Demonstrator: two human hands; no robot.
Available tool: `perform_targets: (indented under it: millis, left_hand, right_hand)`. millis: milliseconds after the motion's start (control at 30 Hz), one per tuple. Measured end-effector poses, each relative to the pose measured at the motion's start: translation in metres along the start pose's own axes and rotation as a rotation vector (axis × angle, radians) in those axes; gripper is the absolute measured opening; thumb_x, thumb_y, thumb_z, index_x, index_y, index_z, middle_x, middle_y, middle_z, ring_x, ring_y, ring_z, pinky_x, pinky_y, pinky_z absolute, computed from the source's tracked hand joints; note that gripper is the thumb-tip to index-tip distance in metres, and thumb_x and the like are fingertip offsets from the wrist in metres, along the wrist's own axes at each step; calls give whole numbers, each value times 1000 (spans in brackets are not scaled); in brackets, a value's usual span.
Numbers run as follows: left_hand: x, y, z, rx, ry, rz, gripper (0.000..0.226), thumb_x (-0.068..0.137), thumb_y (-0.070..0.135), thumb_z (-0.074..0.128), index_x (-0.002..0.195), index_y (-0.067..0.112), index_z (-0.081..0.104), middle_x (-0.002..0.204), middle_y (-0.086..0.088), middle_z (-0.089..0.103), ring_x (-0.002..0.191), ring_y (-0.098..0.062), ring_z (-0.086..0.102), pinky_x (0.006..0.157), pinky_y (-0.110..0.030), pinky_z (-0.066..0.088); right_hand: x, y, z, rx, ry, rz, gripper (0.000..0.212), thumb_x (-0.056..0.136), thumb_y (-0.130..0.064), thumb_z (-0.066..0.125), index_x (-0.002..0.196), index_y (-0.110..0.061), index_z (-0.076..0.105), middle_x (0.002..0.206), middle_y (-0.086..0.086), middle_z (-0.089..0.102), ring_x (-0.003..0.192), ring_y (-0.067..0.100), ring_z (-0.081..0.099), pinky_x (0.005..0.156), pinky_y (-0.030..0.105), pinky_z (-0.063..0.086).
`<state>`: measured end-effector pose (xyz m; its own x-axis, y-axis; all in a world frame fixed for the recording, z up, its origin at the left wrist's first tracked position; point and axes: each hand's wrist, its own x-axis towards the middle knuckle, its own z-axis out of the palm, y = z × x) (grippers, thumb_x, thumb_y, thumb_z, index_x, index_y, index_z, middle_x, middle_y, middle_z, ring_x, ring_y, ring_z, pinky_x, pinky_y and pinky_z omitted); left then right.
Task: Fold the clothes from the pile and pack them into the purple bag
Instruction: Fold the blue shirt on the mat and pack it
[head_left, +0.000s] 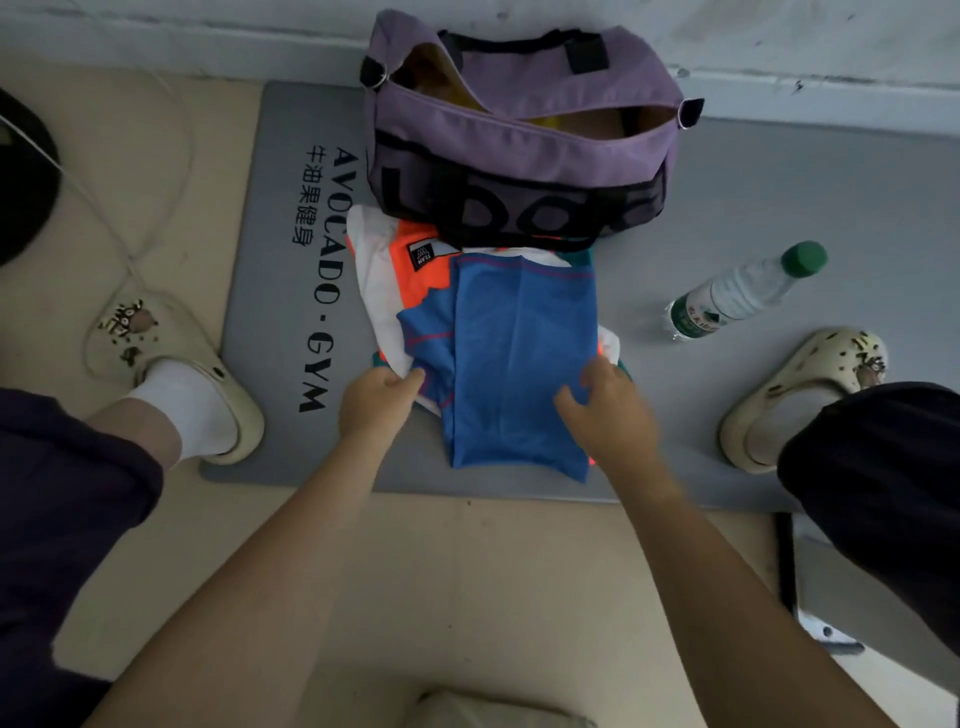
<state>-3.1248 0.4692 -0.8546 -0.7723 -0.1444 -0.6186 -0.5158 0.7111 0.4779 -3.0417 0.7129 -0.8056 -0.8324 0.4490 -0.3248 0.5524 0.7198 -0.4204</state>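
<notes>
Blue knit shirt (519, 358), folded oblong, on grey foam mat (727, 208); left hand (376, 397) pinches its sleeve edge, right hand (608, 410) curls on its side. Purple nylon bag (519, 119) unzipped.

The flat grey foam gym mat (291, 364) carries black lettering running lengthwise along its left part: "AVOCADO · GYM" in Latin capitals, and beside it a line of Chinese characters, "牛油果健身". The purple fabric duffel bag (519, 130) has large dark letters across its black mesh front panel; they are partly folded and cannot be read whole. A small black tag (422, 255) sewn on the orange-and-white garment (395, 280) shows the white word "TEAM". The clear plastic water bottle with a green cap (748, 291) wears a green-and-white label whose print is too small to read.
</notes>
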Motion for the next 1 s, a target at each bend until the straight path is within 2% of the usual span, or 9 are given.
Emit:
perform_targets:
  millis: [100, 233, 333, 400, 500, 633, 767, 900, 1000]
  left_hand:
    - [22, 18, -1, -137, 52, 78, 24, 86, 35, 66, 92, 12, 62, 80, 2, 64, 79, -19, 62, 61, -25, 42]
    - [33, 32, 3, -365, -38, 168, 42, 83, 18, 75, 114, 26, 48, 90, 15, 59, 80, -1, 60, 66, -13, 45]
    - [43, 30, 2, -381, -78, 192, 44, 82, 20, 77, 111, 36, 47, 86, 11, 61, 77, -4, 62, 63, -15, 45]
    - [51, 28, -2, -256, -38, 215, 24, 81, 24, 78, 94, 26, 57, 82, 5, 61, 74, -13, 59, 60, -18, 42]
    - [55, 20, -12, -5, 96, 337, 22, 80, 28, 78, 76, 17, 60, 91, -4, 56, 73, -14, 54, 60, -22, 39]
    - [48, 23, -24, -52, 88, 513, 19, 78, 12, 71, 69, 12, 54, 86, -2, 57, 70, -6, 52, 66, -19, 39]
    - [47, 38, -28, -332, -81, 325, 20, 80, 17, 62, 70, 9, 46, 65, 0, 48, 56, -7, 42, 51, -13, 35]
    - [51, 39, -27, -334, -155, 186, 18, 88, 32, 71, 92, 21, 57, 88, 10, 64, 76, -3, 61, 62, -16, 45]
    - [51, 30, -25, -315, -308, 120, 14, 82, 26, 78, 91, 19, 68, 80, 11, 74, 74, -2, 69, 61, -14, 50]
  right_hand:
    - [20, -32, 17, -150, 17, -314, 47, 84, -36, 66, 120, -10, 53, 119, 9, 57, 110, 31, 52, 85, 45, 45]
    - [42, -37, 42, -342, -152, -360, 86, 84, -60, 61, 152, -22, 24, 161, 8, 18, 149, 30, 14, 117, 51, 21]
    - [49, -23, 54, -368, -200, -330, 95, 82, -70, 55, 156, -29, 12, 164, 8, 6, 151, 29, 6, 120, 51, 14]
    - [52, -18, 59, -364, -192, -329, 96, 81, -71, 54, 156, -30, 11, 164, 8, 6, 151, 28, 7, 120, 51, 14]
    - [53, -17, 63, -360, -176, -325, 95, 81, -70, 55, 155, -30, 12, 164, 8, 7, 150, 29, 7, 119, 52, 15]
    - [54, -19, 68, -384, -163, -324, 96, 81, -69, 56, 155, -28, 10, 163, 10, 6, 150, 30, 7, 119, 53, 14]
    - [57, -22, 68, -391, -175, -321, 98, 80, -66, 61, 155, -26, 12, 163, 13, 8, 149, 33, 9, 118, 55, 16]
    - [59, -24, 64, -402, -199, -317, 98, 79, -67, 61, 154, -26, 12, 162, 13, 9, 149, 33, 10, 117, 55, 17]
    - [61, -27, 59, -410, -247, -307, 98, 80, -66, 61, 154, -27, 10, 162, 13, 7, 149, 32, 8, 118, 55, 17]
